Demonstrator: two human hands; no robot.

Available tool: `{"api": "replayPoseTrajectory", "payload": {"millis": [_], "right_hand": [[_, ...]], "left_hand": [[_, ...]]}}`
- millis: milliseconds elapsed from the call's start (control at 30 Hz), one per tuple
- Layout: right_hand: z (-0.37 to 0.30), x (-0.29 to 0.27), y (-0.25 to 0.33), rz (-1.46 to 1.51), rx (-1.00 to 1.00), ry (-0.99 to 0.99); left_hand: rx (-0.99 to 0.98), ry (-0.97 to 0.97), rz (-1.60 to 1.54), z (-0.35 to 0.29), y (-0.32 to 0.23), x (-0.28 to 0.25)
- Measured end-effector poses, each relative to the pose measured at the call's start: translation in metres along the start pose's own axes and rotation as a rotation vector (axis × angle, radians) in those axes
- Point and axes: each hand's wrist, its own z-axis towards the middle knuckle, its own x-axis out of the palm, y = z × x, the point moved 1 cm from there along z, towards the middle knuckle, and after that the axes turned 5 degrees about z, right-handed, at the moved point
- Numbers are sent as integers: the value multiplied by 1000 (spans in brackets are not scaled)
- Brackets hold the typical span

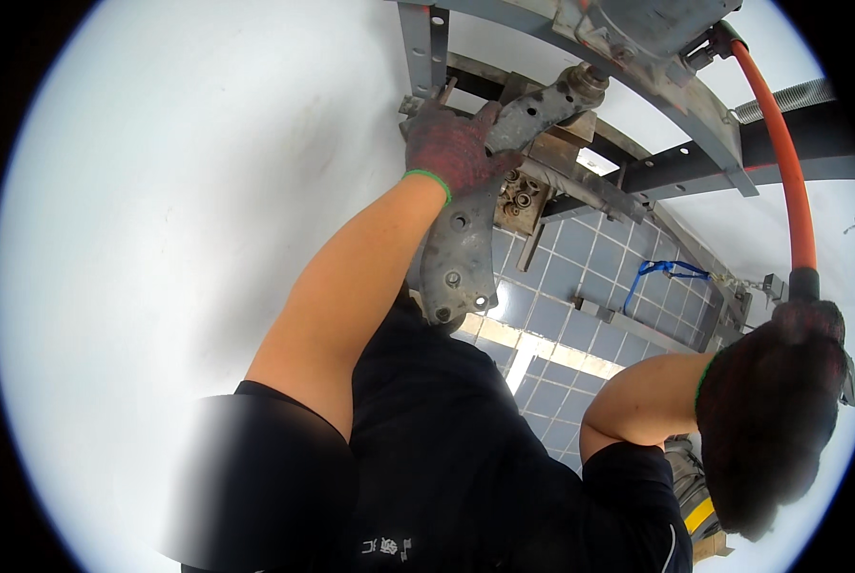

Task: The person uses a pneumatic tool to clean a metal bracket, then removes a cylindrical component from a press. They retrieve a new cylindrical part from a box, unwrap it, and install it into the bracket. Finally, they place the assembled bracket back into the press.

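Just above the centre of the frame, a gloved left hand (454, 148) grips a bent grey metal arm (458, 250), thumb and fingers closed around its middle. That piece runs from the centre of the picture up to a thick round end, near the curved beam of a grey steel frame (690, 115). Over at the right edge, the gloved right hand (771, 411) wraps the lower end of an orange bar (781, 143), by its black grip.

From where I stand, the step looks like steadying the work with one hand while working the bar with the other. It would go best with the round end sitting square on the metal block (553, 153) beneath; I can't tell whether it rests there fully. Smooth, even strokes should keep the piece from tipping, and the left fingers are better kept well back from the beam, where a pinch seems likeliest.
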Motion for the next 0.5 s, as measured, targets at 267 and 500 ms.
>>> {"api": "replayPoseTrajectory", "payload": {"millis": [267,500], "right_hand": [[0,-3,0,26,2,-34],[0,-3,3,46,13,-72]], "left_hand": [[-25,-39,-143,6,4,13],[12,-99,-28,-2,4,8]]}}
